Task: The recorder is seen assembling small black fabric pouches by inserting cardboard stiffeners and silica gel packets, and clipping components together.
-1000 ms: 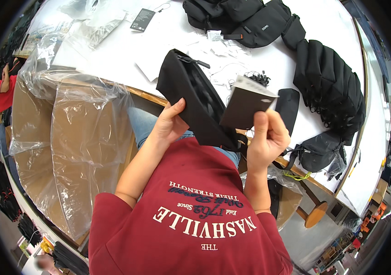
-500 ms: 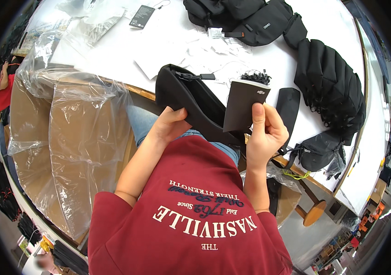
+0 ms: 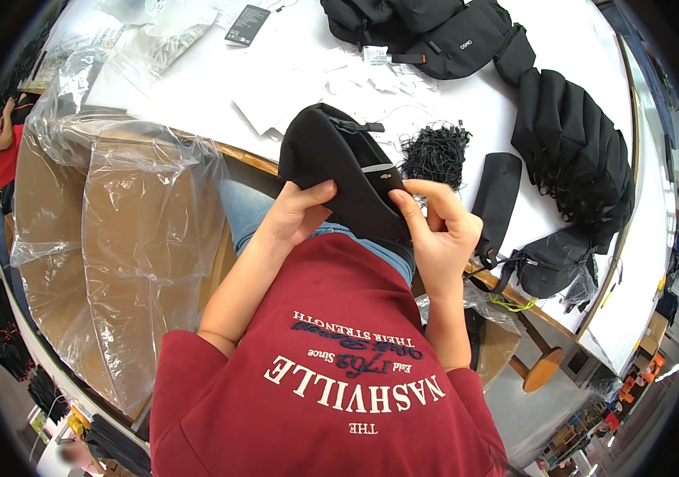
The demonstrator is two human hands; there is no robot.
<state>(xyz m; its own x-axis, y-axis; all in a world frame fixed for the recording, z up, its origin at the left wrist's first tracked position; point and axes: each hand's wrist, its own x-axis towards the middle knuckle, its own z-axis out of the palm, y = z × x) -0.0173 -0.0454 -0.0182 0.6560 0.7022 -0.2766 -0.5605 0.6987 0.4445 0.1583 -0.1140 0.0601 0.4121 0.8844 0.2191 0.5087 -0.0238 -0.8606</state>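
A black zippered pouch point(image 3: 326, 171) is held over my lap by my left hand point(image 3: 298, 213), the thumb pressed on its near side and the fingers behind it. Its mouth is open, with a zipper pull hanging at the top. Tucked into that opening is a black booklet point(image 3: 383, 176), of which only the upper part shows. My right hand point(image 3: 440, 222) pinches with thumb and index finger where the booklet meets the pouch's right rim. How much of each lies between those fingertips is hard to see.
A heap of black cords point(image 3: 436, 155) lies on the white table point(image 3: 276, 75) beyond my right hand. Black bags point(image 3: 570, 143) line the right and far sides. White paper tags point(image 3: 383, 71) are scattered in the middle. A plastic-lined carton point(image 3: 145, 262) stands on the left.
The booklet has gone from in front of the cords down into the pouch. My right hand moved left with it to the pouch's rim, and the cord heap came into full view.
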